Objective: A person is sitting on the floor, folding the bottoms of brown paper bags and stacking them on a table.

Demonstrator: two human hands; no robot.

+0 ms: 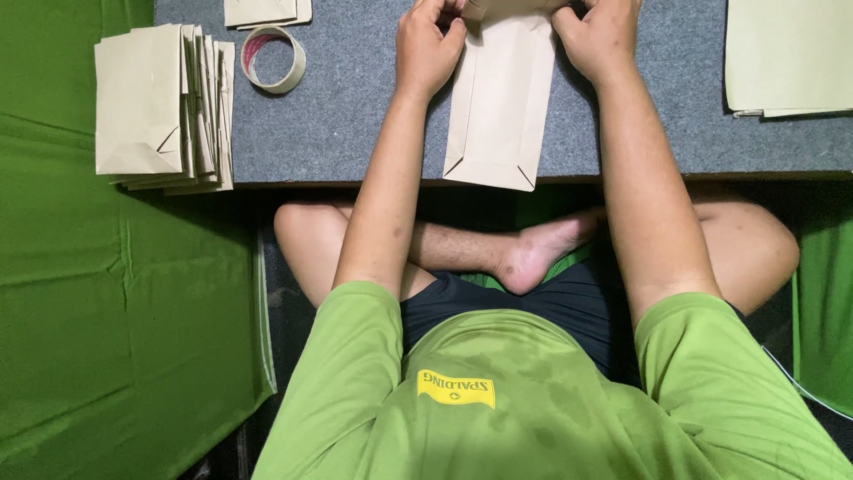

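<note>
grey felt board (355, 124) across the lap, brown paper bag (498, 107) flat on it. left hand (428, 49) and right hand (600, 36) pinch its top edge tight, pinning the fold. finished stack (155, 107) and tape roll (275, 59) sit left.

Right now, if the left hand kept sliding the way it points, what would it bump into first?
The left hand points toward the table's far side, fingers on the paper bag. Beyond its fingers the picture ends, so nothing shows in its way, though something may lie out of view.

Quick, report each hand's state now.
Left hand: closed on the top edge of the flat tan paper bag.
Right hand: closed on the same edge.
</note>
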